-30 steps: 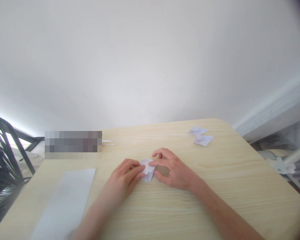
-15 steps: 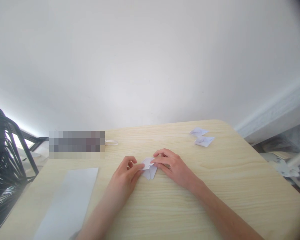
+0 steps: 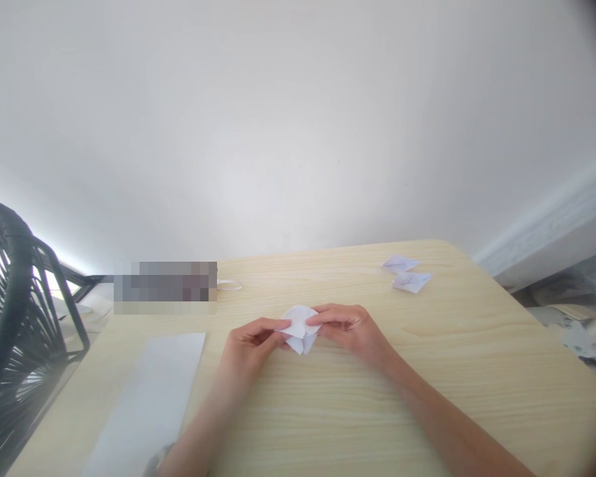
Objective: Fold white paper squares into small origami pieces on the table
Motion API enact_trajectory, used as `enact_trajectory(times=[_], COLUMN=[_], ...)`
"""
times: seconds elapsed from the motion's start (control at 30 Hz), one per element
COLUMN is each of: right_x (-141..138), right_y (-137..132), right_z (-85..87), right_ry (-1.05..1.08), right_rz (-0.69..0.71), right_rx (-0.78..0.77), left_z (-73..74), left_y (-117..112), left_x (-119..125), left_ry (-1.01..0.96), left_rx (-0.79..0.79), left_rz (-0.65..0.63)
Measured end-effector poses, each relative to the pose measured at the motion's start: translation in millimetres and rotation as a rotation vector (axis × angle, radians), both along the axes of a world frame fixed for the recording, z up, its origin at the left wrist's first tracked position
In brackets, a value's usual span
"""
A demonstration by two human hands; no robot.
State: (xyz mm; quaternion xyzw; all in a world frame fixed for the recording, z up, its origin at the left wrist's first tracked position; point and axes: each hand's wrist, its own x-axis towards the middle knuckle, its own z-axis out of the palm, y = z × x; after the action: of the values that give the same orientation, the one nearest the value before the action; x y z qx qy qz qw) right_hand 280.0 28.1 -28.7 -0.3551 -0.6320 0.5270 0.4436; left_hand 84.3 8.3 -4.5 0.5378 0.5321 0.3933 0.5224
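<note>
A small piece of folded white paper (image 3: 298, 326) is held between my hands over the middle of the table. Its upper part is fanned wide, and two pointed flaps hang below toward me. My left hand (image 3: 253, 341) pinches its left edge between thumb and fingers. On the opposite edge, my right hand (image 3: 347, 326) grips it the same way, fingers on top. Two other folded paper pieces, a rear one (image 3: 400, 264) and a front one (image 3: 411, 281), lie close together at the back right.
A stack or sheet of white paper (image 3: 151, 391) lies at the left, beside my left forearm. Behind it sits a blurred-out object (image 3: 163, 285) with a white loop (image 3: 230, 285). A dark woven chair (image 3: 17, 265) stands left of the wooden table (image 3: 427, 371); a white wall rises behind.
Both hands have shifted their grip to the paper's side edges, and its top part is spread wider. My left fingers, curled up before, now press on it. The view has shifted slightly.
</note>
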Motion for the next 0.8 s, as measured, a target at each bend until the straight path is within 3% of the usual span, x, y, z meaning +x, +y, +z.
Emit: enact_trajectory(times=[0.1, 0.3, 0.47, 0.57, 0.7, 0.8], right_x=[2, 3, 2, 3, 4, 4], right_y=[1, 0, -1, -1, -3, -5], right_z=[0.6, 8.1, 10.8, 10.4, 9.9, 9.1], right_ry=[0.008, -0.134, -0.096, -0.096, -0.139, -0.06], right_rz=[0.059, 0.044, 0.066, 0.067, 0.077, 0.101], right_rx=[-0.062, 0.132, 0.161, 0.168, 0.084, -0.038], left_z=[0.6, -1.9, -0.9, 1.2, 3.4, 5.5], left_y=[0, -1, -1, 0, -1, -1], left_x=[2, 1, 0, 0, 0, -1], left_ry=[-0.091, -0.079, -0.062, -0.108, -0.095, -0.024], left_rx=[-0.033, -0.069, -0.081, -0.039, 0.018, 0.002], left_rz=[0.019, -0.063, -0.035, -0.096, -0.227, -0.254])
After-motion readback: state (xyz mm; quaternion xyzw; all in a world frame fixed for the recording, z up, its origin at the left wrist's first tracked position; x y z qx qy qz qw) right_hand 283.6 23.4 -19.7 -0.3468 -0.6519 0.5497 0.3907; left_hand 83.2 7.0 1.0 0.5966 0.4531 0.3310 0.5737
